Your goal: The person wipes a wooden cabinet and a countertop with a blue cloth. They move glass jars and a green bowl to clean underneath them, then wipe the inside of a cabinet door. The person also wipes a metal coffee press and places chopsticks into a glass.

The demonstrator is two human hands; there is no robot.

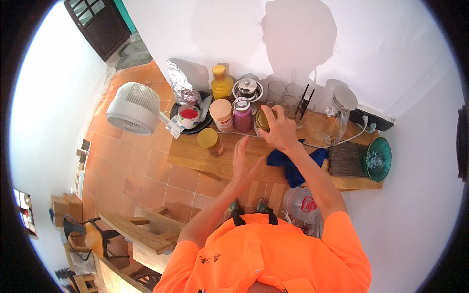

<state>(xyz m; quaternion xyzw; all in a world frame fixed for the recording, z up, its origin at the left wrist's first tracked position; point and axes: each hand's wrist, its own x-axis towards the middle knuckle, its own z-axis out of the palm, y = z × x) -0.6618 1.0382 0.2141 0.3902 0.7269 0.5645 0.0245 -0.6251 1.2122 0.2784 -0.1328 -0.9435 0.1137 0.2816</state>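
While the right hand [279, 131] grips a gold-lidded jar [264, 120] w/ fingers closed, at the bench [195, 154] rear by a pink jar [242, 115], the left hand [241, 157] hovers open, flat.

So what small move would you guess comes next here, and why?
Probably the left hand closes in to steady the gold-lidded jar. The right hand already grips that jar's lid from above, while the left hand hangs open and empty just short of it, above the wooden shelf.
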